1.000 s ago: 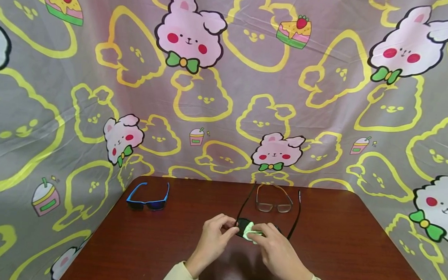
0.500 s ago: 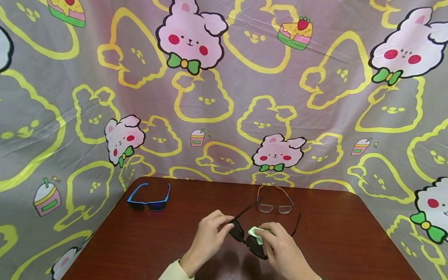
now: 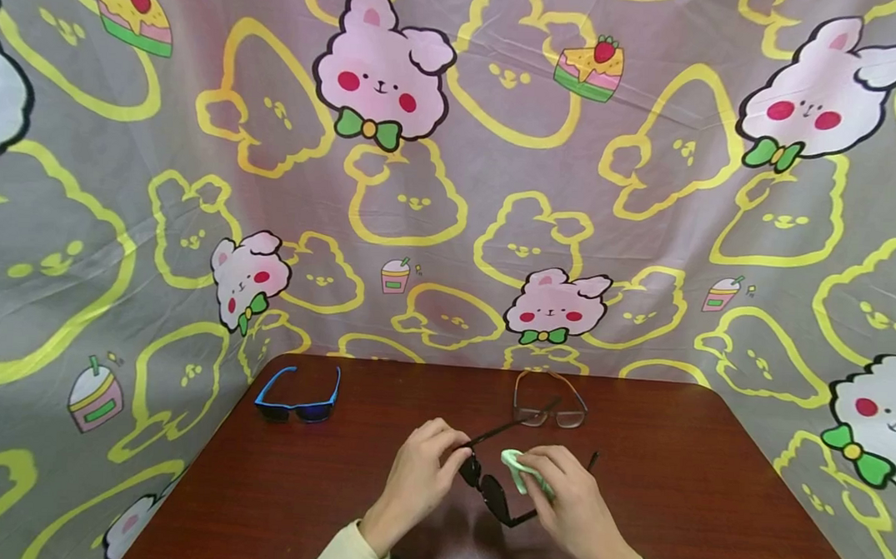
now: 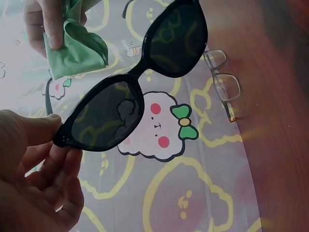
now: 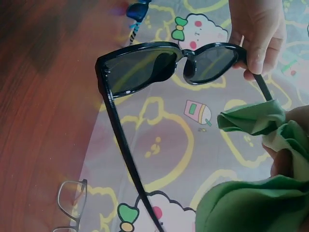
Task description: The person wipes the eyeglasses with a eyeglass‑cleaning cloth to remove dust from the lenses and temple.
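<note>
Black sunglasses [image 4: 108, 116] hang above the table, tilted, with both temples unfolded. My left hand [image 3: 426, 470] pinches them at one corner of the frame, by the hinge, between thumb and fingers. A light green cloth [image 5: 251, 203] is bunched in my right hand [image 3: 577, 502], gripped between thumb and fingers. In the right wrist view the cloth is apart from the lenses, on the temple side of the sunglasses. The left wrist view shows the dark lenses facing the camera, with the cloth [image 4: 77, 50] beyond them.
Blue-framed sunglasses [image 3: 295, 409] stand at the back left of the brown table [image 3: 296, 490]. Clear eyeglasses [image 3: 568, 418] with orange-brown temples lie at the back, right of the middle. A patterned curtain [image 3: 431, 312] rises behind the table and along both sides.
My right hand, with the cloth, has come away from the lenses. My left hand has swung the sunglasses round so that their free end dips toward the person.
</note>
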A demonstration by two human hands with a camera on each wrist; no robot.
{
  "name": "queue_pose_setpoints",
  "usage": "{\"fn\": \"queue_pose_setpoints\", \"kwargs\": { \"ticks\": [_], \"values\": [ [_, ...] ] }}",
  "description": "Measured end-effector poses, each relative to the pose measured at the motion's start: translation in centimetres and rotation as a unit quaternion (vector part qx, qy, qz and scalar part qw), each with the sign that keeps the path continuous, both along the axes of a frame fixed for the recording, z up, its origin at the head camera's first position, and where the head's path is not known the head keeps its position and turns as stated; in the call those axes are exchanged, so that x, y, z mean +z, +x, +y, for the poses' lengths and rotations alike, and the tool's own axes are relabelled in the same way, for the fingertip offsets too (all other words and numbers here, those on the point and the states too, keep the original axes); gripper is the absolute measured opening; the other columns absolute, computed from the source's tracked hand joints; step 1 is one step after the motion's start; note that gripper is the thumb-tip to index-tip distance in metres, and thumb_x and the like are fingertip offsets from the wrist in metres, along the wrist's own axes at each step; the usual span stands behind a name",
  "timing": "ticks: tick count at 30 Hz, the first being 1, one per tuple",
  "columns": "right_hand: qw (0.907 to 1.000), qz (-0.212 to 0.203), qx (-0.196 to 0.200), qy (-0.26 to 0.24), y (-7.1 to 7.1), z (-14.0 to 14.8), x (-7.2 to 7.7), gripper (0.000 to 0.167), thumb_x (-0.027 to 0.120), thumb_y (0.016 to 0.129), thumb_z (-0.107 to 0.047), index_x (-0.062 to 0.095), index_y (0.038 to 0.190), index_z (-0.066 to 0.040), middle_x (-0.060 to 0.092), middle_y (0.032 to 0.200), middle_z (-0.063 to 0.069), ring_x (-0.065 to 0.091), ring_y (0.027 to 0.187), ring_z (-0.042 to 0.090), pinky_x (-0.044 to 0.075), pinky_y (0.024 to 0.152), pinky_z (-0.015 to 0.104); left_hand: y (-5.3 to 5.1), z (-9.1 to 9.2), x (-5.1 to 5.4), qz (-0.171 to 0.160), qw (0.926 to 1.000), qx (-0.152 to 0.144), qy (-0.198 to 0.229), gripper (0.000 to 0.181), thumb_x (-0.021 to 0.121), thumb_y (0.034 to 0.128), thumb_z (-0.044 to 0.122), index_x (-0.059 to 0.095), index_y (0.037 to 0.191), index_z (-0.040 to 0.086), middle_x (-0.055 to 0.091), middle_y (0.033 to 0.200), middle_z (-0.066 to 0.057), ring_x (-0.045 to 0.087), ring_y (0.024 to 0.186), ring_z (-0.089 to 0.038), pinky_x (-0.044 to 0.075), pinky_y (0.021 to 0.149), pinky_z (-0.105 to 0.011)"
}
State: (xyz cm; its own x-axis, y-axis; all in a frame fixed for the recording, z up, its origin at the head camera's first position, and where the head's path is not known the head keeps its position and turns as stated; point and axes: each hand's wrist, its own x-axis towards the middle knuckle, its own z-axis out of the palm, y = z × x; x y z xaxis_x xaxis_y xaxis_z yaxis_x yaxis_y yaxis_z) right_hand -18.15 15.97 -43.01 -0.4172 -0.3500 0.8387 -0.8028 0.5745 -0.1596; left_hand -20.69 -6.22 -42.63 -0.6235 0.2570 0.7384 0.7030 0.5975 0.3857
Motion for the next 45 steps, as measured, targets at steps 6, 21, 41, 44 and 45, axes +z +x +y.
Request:
{"fn": "queue_pose_setpoints", "kwargs": {
  "ticks": [6,21,41,44,45],
  "values": [
    [0.9987,0.03,-0.007,-0.04,0.0,-0.2,0.2,0.028,0.051,0.098,-0.029,0.068,0.1,-0.007,0.062,0.097,0.0,0.059,0.084,0.014,0.048,0.07,0.019,0.0,0.1,0.2,0.027,0.9996,0.008,-0.009,0.015,0.08,0.0736,0.01,0.071,0.084,0.017,0.058,0.079,0.011,0.051,0.076,-0.007,0.041,0.065,-0.025],
    [0.9911,0.109,-0.01,-0.076,-0.9,-0.8,1.0,0.024,0.054,0.096,-0.019,0.07,0.094,-0.001,0.063,0.089,0.005,0.056,0.076,0.018,0.046,0.065,0.023,0.2,0.2,0.4,0.036,0.9986,0.007,-0.038,0.011,0.077,0.0772,0.014,0.073,0.087,0.015,0.056,0.081,0.01,0.049,0.075,-0.008,0.039,0.065,-0.026],
    [0.9895,0.137,-0.039,-0.028,-0.8,-0.8,2.0,0.028,0.049,0.098,-0.021,0.072,0.094,-0.003,0.06,0.092,0.011,0.059,0.079,0.023,0.047,0.067,0.028,0.1,0.5,0.3,0.018,0.9949,0.007,-0.099,0.007,0.077,0.0785,0.018,0.072,0.084,0.018,0.057,0.08,0.011,0.048,0.073,-0.007,0.036,0.065,-0.025],
    [0.9885,0.143,-0.039,-0.03,-0.9,-0.8,2.0,0.027,0.051,0.097,-0.019,0.072,0.095,-0.003,0.06,0.092,0.011,0.059,0.078,0.023,0.047,0.067,0.028,0.3,0.6,0.3,0.0,0.9938,0.005,-0.111,0.005,0.075,0.0807,0.02,0.072,0.085,0.019,0.057,0.081,0.012,0.048,0.074,-0.007,0.037,0.066,-0.024],
    [0.9881,0.146,-0.041,-0.03,-0.9,-0.8,2.0,0.026,0.051,0.097,-0.019,0.072,0.096,-0.003,0.059,0.091,0.011,0.059,0.078,0.023,0.047,0.067,0.028,0.3,0.6,0.4,-0.005,0.9934,0.004,-0.114,0.005,0.075,0.081,0.02,0.072,0.085,0.019,0.057,0.081,0.012,0.048,0.075,-0.007,0.037,0.066,-0.024]
  ]
}}
